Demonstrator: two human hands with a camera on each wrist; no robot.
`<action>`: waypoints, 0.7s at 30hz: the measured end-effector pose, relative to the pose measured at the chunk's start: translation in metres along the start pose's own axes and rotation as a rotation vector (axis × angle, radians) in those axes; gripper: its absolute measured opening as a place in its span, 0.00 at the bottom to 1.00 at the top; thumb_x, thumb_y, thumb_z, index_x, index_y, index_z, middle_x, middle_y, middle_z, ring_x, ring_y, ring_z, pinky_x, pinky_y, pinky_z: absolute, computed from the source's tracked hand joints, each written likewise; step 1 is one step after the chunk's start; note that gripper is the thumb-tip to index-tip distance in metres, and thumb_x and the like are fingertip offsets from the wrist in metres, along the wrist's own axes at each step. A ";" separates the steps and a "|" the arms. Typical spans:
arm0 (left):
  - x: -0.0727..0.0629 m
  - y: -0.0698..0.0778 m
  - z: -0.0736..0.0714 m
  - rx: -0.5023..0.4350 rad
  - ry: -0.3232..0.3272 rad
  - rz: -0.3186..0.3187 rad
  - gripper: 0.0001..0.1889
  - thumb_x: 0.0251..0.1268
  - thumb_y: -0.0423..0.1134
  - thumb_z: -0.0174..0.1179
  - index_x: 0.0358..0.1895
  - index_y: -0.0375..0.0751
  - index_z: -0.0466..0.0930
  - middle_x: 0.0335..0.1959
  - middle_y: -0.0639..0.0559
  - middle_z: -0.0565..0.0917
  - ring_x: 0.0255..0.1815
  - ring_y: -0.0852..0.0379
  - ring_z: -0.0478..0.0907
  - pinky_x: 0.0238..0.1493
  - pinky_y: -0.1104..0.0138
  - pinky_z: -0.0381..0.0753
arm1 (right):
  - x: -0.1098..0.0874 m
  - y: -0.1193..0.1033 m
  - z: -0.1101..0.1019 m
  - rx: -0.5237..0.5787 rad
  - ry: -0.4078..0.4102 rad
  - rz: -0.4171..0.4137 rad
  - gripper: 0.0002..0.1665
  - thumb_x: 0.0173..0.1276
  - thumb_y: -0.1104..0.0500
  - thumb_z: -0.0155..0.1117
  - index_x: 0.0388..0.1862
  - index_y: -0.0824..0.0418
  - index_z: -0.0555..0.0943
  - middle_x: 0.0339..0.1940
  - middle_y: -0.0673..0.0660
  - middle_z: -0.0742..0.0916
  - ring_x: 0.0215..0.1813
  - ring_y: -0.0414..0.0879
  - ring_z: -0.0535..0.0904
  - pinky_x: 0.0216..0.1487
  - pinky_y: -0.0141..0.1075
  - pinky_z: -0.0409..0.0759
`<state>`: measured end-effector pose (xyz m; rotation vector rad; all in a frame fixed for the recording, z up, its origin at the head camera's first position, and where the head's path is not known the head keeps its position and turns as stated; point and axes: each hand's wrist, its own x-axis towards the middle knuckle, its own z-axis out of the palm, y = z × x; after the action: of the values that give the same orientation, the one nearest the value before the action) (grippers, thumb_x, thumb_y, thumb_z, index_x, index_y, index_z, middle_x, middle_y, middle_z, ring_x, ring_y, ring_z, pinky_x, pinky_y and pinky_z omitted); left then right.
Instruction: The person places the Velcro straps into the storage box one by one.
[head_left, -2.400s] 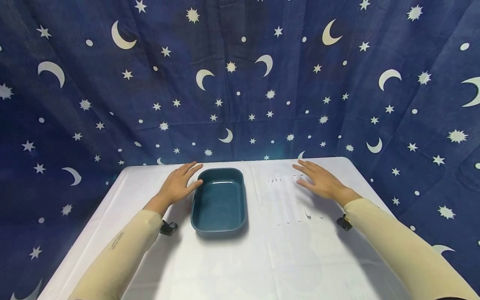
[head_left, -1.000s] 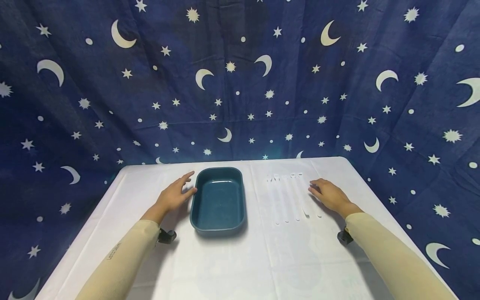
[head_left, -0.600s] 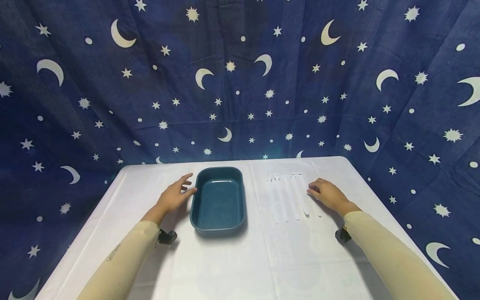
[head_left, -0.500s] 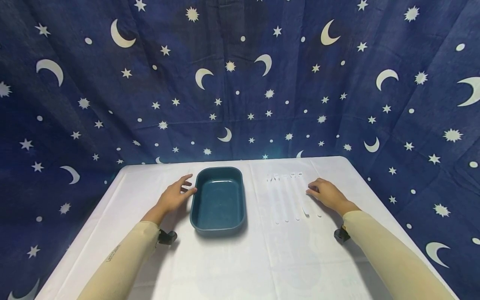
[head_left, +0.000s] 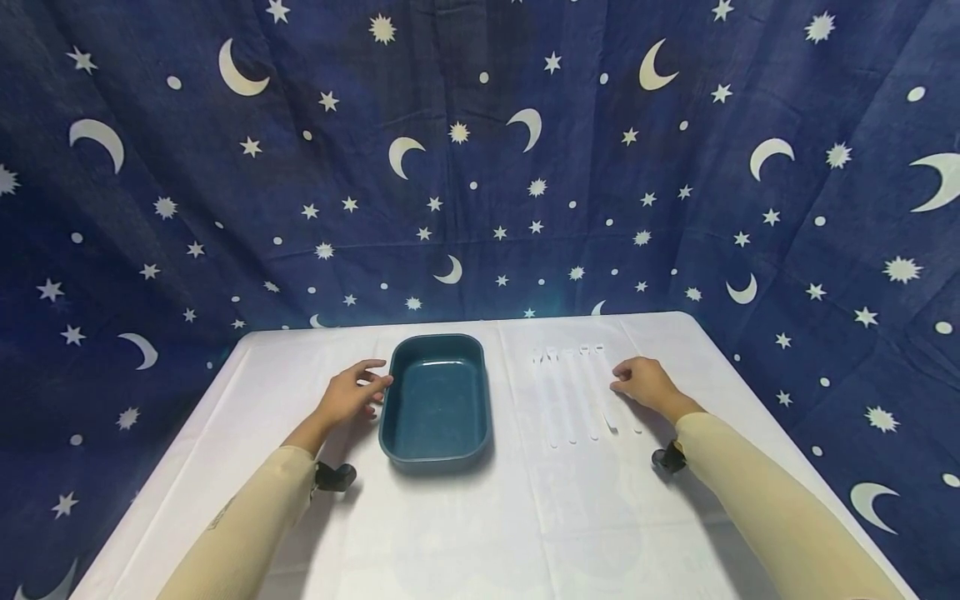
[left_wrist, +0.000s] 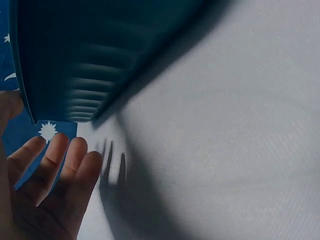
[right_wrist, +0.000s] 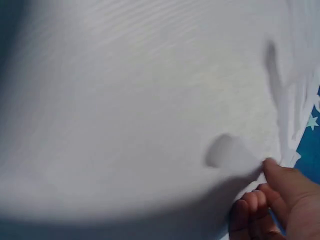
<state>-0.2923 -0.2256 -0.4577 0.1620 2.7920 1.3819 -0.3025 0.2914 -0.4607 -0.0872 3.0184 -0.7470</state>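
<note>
A dark teal rectangular bin stands upright on the white table. Beside its left wall is my left hand; the thumb touches the rim, and in the left wrist view the other fingers spread loosely apart from the wall. Several slim white plastic utensils lie in a row to the right of the bin, the leftmost looking forked at the far end. At the row's right end my right hand pinches the rightmost white utensil between thumb and fingers; its head is hidden under the hand.
White cloth covers the table, with faint creases. A dark blue curtain with moons and stars hangs behind the far edge and along the right side. Black wrist cameras hang below both wrists.
My right hand has come down from above the utensils to the rightmost one, its fingers closing in. The left hand has lowered slightly along the bin's left side. The bin stays put.
</note>
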 end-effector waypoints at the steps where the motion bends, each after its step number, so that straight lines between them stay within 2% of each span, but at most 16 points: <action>1: 0.000 0.000 0.000 -0.013 0.001 -0.008 0.28 0.68 0.49 0.61 0.66 0.38 0.71 0.50 0.33 0.82 0.35 0.52 0.86 0.29 0.63 0.89 | 0.000 -0.002 0.000 0.015 -0.001 0.015 0.20 0.63 0.62 0.69 0.50 0.74 0.81 0.39 0.63 0.85 0.40 0.51 0.79 0.44 0.44 0.84; 4: 0.000 0.001 0.001 -0.038 -0.004 -0.011 0.28 0.68 0.49 0.61 0.66 0.37 0.71 0.50 0.33 0.82 0.36 0.53 0.85 0.31 0.62 0.89 | 0.001 -0.005 -0.002 0.042 -0.004 0.046 0.20 0.61 0.63 0.70 0.49 0.75 0.81 0.34 0.61 0.84 0.34 0.49 0.78 0.35 0.38 0.81; 6: 0.000 0.000 0.001 -0.064 -0.007 -0.018 0.28 0.68 0.49 0.61 0.66 0.37 0.72 0.50 0.33 0.82 0.35 0.53 0.85 0.31 0.61 0.90 | 0.001 -0.007 -0.003 0.050 -0.005 0.077 0.20 0.60 0.63 0.71 0.49 0.75 0.82 0.33 0.60 0.84 0.34 0.48 0.78 0.33 0.35 0.79; 9: -0.001 0.000 0.001 -0.091 -0.011 -0.017 0.28 0.68 0.48 0.61 0.65 0.35 0.72 0.50 0.32 0.81 0.35 0.53 0.85 0.31 0.61 0.90 | 0.003 -0.010 -0.004 0.058 -0.009 0.124 0.20 0.59 0.64 0.71 0.48 0.74 0.82 0.36 0.62 0.85 0.36 0.49 0.78 0.35 0.36 0.80; 13: -0.002 0.001 0.000 -0.094 -0.011 -0.020 0.27 0.68 0.47 0.61 0.65 0.35 0.72 0.49 0.32 0.81 0.35 0.52 0.86 0.30 0.61 0.90 | 0.003 -0.016 -0.007 0.064 -0.016 0.165 0.20 0.57 0.65 0.71 0.47 0.73 0.83 0.42 0.67 0.86 0.41 0.54 0.80 0.41 0.41 0.83; 15: -0.003 0.002 -0.001 -0.103 -0.013 -0.023 0.27 0.68 0.46 0.62 0.65 0.35 0.72 0.48 0.33 0.81 0.34 0.52 0.85 0.30 0.61 0.90 | 0.003 -0.018 -0.008 0.075 -0.020 0.186 0.20 0.56 0.65 0.71 0.47 0.73 0.83 0.43 0.68 0.86 0.40 0.54 0.80 0.40 0.42 0.83; 17: -0.003 0.003 -0.001 -0.138 -0.023 -0.027 0.27 0.68 0.45 0.62 0.65 0.35 0.72 0.47 0.34 0.81 0.32 0.54 0.85 0.30 0.60 0.90 | 0.004 -0.018 -0.010 0.092 -0.028 0.210 0.21 0.55 0.65 0.71 0.47 0.72 0.83 0.41 0.66 0.86 0.38 0.52 0.80 0.37 0.39 0.82; 21: -0.003 0.005 -0.001 -0.237 -0.051 -0.053 0.26 0.67 0.42 0.62 0.65 0.34 0.71 0.44 0.40 0.82 0.28 0.60 0.82 0.29 0.61 0.90 | 0.008 -0.014 -0.012 0.196 -0.069 0.289 0.24 0.54 0.64 0.72 0.50 0.72 0.82 0.32 0.59 0.87 0.30 0.44 0.78 0.28 0.30 0.79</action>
<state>-0.2893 -0.2237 -0.4533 0.1148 2.5454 1.6544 -0.3106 0.2836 -0.4437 0.3141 2.7870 -0.9771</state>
